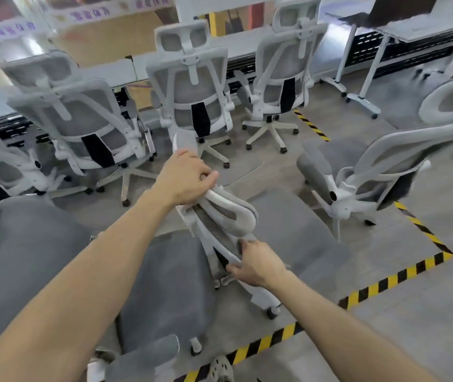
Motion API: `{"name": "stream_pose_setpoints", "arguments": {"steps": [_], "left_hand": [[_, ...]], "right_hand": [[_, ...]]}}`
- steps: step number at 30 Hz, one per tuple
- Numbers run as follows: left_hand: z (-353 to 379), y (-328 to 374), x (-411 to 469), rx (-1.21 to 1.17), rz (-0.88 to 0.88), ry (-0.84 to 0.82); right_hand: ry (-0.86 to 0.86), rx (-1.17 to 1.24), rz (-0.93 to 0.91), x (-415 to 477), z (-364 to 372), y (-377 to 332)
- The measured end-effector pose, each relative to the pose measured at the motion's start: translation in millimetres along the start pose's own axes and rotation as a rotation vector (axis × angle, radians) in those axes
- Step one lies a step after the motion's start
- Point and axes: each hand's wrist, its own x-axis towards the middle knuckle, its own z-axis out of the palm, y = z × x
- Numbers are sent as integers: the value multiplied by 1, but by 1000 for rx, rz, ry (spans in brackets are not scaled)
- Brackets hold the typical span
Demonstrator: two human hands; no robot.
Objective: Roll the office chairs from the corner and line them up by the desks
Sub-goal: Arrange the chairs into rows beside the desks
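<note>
Left hand (184, 180) gripping headrest (232, 213), right hand (257, 264) gripping back frame (226, 253) below it. Another chair (371, 172) crowding right; three chairs (192, 89) lining far desk (243, 44).

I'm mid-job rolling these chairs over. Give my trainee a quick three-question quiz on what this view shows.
1. True or false: the left hand and the right hand grip the same chair.
2. Which part of that chair does the left hand hold? A) headrest B) caster C) seat cushion
3. Fill in: the floor tape is striped yellow and ____.

Key: 1 true, the right hand is lower, on the backrest frame. 2 A, the headrest. 3 black.
</note>
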Motion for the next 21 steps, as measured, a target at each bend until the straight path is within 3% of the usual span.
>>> {"name": "stream_pose_setpoints", "arguments": {"steps": [14, 21], "left_hand": [[34, -109, 1, -159, 7, 394], [37, -174, 21, -180, -101, 441]], "right_hand": [[25, 68, -54, 81, 23, -77], [-9, 40, -180, 144, 6, -110]]}}
